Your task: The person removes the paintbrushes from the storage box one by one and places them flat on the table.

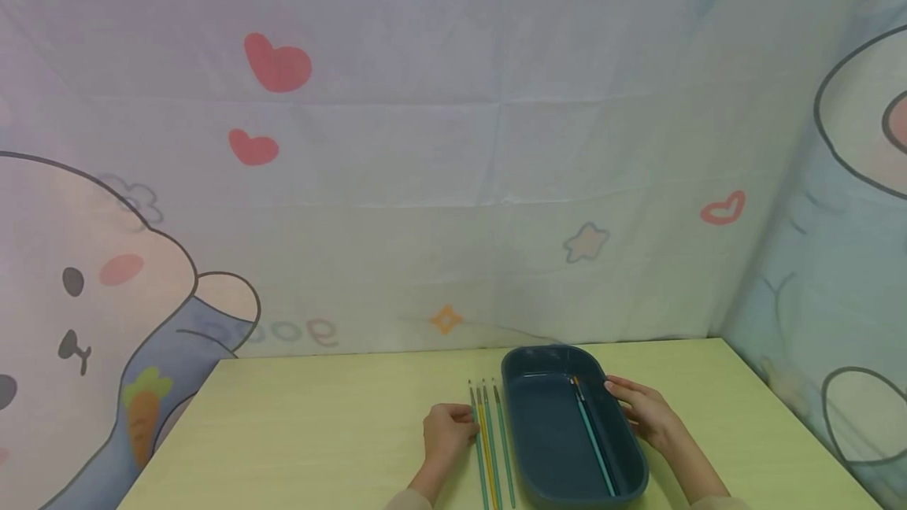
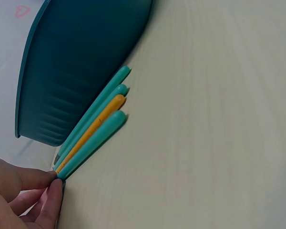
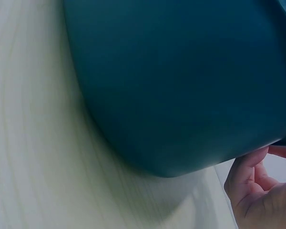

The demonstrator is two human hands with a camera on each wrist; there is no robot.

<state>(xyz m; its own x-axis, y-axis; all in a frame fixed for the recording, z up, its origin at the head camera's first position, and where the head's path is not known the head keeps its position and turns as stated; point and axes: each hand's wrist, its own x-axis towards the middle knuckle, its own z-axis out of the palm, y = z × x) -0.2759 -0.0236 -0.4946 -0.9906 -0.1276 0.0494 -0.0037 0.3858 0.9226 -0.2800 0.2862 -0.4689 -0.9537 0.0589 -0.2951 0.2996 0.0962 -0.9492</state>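
My left hand point(image 1: 449, 437) pinches the leftmost teal-handled paintbrush point(image 1: 478, 447) between thumb and fingers, near its upper part. Close to its right lie a yellow-handled paintbrush point(image 1: 487, 455) and more teal ones, roughly side by side; the left wrist view shows their rounded handle ends. A dark blue-green plastic tray point(image 1: 546, 447) with a raised rim stands right of the row. Inside it a teal-handled paintbrush point(image 1: 594, 437) leans along the right side, bristles toward the far end. At the tray's far right rim my right hand point(image 1: 650, 413) holds on, its thumb against the outer wall.
Everything stands on a pale yellow, wood-grained table point(image 1: 319, 431). Behind it hangs a light cloth backdrop point(image 1: 425, 179) printed with hearts, stars and a cartoon animal; another printed cloth point(image 1: 836, 297) closes off the right side.
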